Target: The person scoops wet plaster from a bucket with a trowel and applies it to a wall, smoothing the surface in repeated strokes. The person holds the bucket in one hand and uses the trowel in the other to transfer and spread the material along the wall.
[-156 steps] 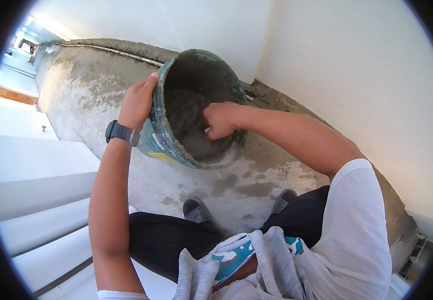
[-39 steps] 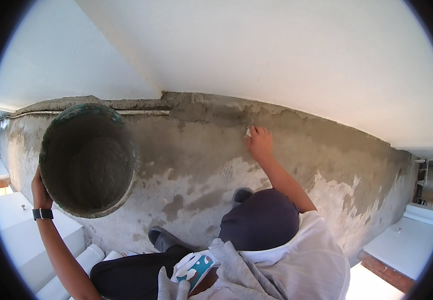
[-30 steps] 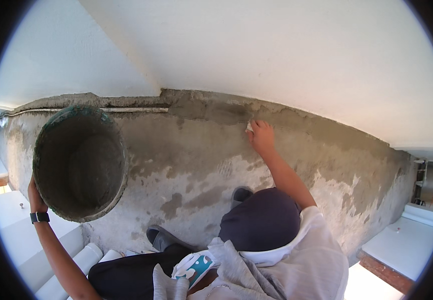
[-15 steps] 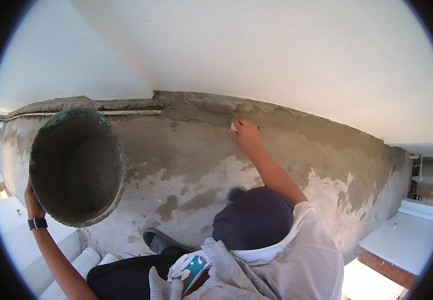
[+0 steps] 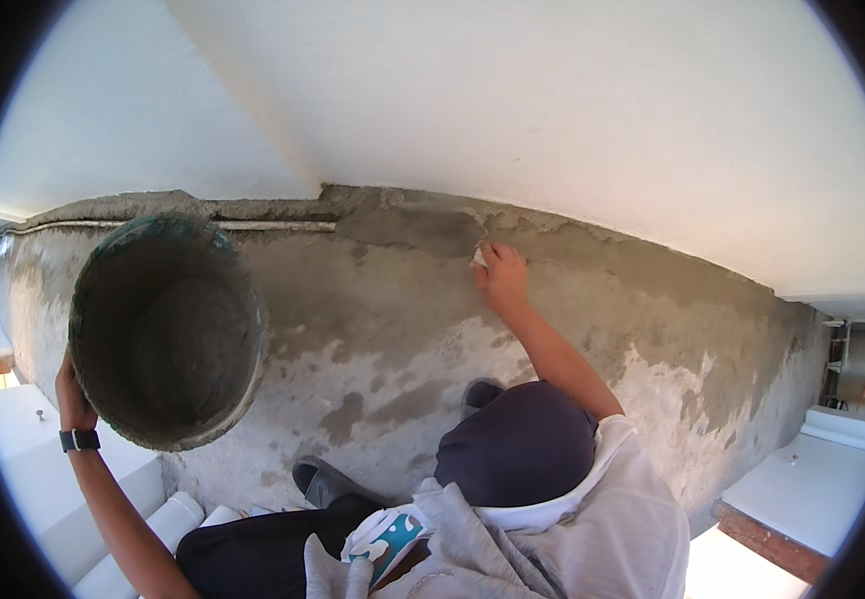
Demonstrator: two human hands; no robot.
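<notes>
- The right hand (image 5: 502, 276) reaches out over the concrete floor (image 5: 403, 319), its fingers clamped on a small pale piece (image 5: 478, 258); most of that piece is hidden, so its exact kind cannot be told.
- The pale piece sits just beside the right end of a darker, smooth mortar patch (image 5: 418, 231) at the foot of the white wall (image 5: 552, 110).
- The left hand (image 5: 73, 401) is against the lower left outside of a round mortar bucket (image 5: 103, 324) – its fingertips go out of sight behind the side, so I cannot tell how they close.
- The bucket is at the person's left, tilted with its mouth facing the camera; grey mortar coats its inside, and green shows at the upper rim.
- A thin pipe (image 5: 278, 226) runs along the wall's foot, passes behind the bucket and reaches the mortar patch.
- A black wristwatch (image 5: 80, 439) circles the left wrist.
- Two grey slippers (image 5: 325, 481) rest on the floor – one partly covered by the dark-trousered knee (image 5: 517, 449).
</notes>
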